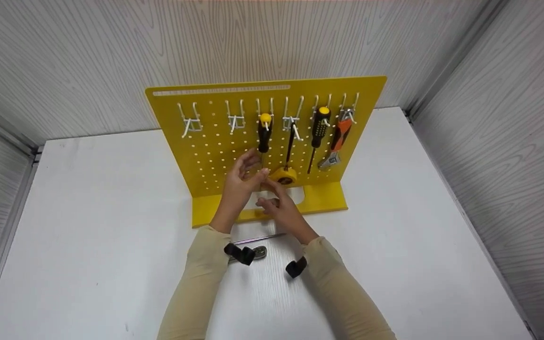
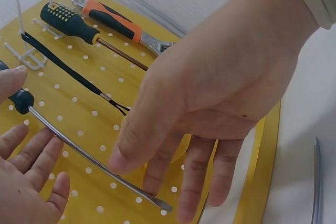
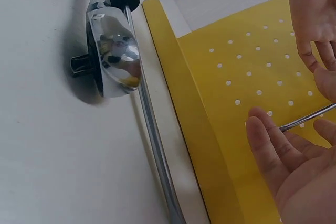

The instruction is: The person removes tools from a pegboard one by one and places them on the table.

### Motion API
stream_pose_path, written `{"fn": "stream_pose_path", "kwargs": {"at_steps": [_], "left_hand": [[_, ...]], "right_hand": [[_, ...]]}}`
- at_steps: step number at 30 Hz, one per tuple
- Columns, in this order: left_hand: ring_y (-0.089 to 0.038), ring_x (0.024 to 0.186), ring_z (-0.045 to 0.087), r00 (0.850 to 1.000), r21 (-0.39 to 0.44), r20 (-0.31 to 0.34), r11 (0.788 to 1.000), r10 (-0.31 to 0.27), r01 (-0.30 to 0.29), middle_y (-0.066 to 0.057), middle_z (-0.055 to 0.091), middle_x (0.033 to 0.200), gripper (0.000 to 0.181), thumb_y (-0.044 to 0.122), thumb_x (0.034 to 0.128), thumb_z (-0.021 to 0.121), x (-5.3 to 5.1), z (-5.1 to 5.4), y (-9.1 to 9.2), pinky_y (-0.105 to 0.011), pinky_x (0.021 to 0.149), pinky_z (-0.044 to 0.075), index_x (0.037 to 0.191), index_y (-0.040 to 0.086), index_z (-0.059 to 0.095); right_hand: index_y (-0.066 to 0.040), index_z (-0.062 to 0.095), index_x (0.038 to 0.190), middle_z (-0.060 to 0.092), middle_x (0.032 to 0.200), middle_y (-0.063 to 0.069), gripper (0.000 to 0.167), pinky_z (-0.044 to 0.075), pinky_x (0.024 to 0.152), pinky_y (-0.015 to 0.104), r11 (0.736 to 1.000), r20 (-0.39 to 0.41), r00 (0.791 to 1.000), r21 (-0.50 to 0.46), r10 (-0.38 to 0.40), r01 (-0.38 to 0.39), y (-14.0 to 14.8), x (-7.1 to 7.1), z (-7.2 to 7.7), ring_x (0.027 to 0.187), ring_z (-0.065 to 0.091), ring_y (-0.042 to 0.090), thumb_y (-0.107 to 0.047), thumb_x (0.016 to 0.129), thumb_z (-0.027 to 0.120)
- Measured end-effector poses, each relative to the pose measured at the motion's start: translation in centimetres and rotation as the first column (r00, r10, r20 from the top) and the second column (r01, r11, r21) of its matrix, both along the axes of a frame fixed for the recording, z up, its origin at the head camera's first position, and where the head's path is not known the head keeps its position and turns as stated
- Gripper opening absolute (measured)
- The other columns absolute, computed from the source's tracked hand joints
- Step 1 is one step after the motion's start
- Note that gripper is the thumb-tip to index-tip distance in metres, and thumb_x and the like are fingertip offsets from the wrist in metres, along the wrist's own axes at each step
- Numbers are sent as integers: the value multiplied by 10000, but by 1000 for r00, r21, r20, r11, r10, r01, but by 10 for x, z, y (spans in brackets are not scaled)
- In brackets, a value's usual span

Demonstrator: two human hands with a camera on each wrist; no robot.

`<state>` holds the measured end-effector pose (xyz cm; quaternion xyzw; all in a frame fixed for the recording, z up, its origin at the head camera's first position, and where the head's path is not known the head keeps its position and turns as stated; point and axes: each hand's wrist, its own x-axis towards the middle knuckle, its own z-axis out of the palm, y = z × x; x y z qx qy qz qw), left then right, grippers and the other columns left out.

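Observation:
A screwdriver with a black handle and yellow end (image 1: 265,127) hangs from a hook on the yellow pegboard (image 1: 173,123), its shaft pointing down. My left hand (image 1: 240,182) is just below its handle, fingers spread beside the shaft (image 2: 84,155). Lower and to the right, my right hand (image 1: 285,212) is near the blade end, thumb and fingers apart. Whether either hand touches the shaft is unclear. In the left wrist view, my right hand (image 2: 205,98) hides part of the board. My right hand (image 3: 310,182) overlaps the blade tip in the right wrist view.
Right of the hands hang a tape measure (image 1: 285,175) on a black strap, another screwdriver (image 1: 320,127) and an orange-handled adjustable wrench (image 1: 341,137). Two hooks at left (image 1: 189,123) hold nothing. On the table lie a ratchet (image 3: 115,51) and a long-shafted screwdriver (image 3: 155,140).

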<state>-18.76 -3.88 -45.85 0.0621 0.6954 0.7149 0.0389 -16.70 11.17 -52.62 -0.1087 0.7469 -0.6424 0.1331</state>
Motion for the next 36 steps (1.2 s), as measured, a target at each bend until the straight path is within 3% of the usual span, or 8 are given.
{"fn": "stream_pose_path", "kwargs": {"at_steps": [5, 15, 18, 23, 28, 36], "left_hand": [[-220, 1292, 480, 1000, -22, -6, 1000, -1, 1, -99, 524, 1387, 650, 251, 890, 686, 0, 1, 0, -434, 1119, 342, 1463, 139, 399], [-251, 1226, 524, 999, -34, -46, 999, -17, 15, -133, 552, 1342, 664, 221, 866, 716, -1, 2, 2, -424, 1077, 390, 1453, 119, 422], [-247, 1206, 535, 999, -60, -47, 998, -14, 11, -142, 567, 1321, 668, 242, 860, 721, 0, 2, 2, -435, 1067, 388, 1450, 128, 430], [-255, 1186, 538, 997, -112, -68, 994, -28, 20, -134, 574, 1311, 665, 233, 867, 716, 1, 4, 3, -456, 1074, 380, 1451, 105, 423], [-259, 1153, 550, 996, -123, -84, 992, -39, 28, -129, 580, 1290, 627, 207, 875, 710, 4, 6, 4, -453, 1070, 387, 1426, 71, 445], [-257, 1026, 591, 996, -150, -81, 988, 24, -36, -151, 640, 1173, 433, 174, 883, 695, 3, 4, 6, -475, 995, 426, 1273, 30, 574]], "right_hand": [[-234, 266, 1517, 372, 1523, 108, 578, 530, 916, 398, 999, 11, 1000, 30, -15, 14, -1, 2, -1, 1110, 629, 275, -215, 1000, 523], [-224, 283, 1516, 447, 1470, 119, 568, 515, 932, 445, 999, -2, 1000, 47, -20, 20, 1, 6, -7, 1120, 617, 347, -216, 1000, 522], [-184, 276, 1517, 459, 1452, 156, 568, 516, 937, 411, 999, -11, 1000, 47, -12, 12, 1, 11, 1, 1116, 614, 372, -173, 1001, 513], [-71, 282, 1500, 452, 1428, 261, 542, 512, 938, 456, 1000, -13, 1000, 24, 12, -12, 2, 23, 20, 1141, 579, 458, -92, 1000, 490], [-35, 299, 1483, 488, 1393, 269, 512, 510, 915, 507, 1000, 7, 1000, 24, 12, -12, 5, 29, 20, 1135, 584, 457, -49, 999, 466], [37, 427, 1378, 613, 1214, 274, 417, 508, 874, 555, 999, 5, 1000, 48, -7, 7, 5, 32, 16, 1043, 623, 460, -89, 990, 512]]}}
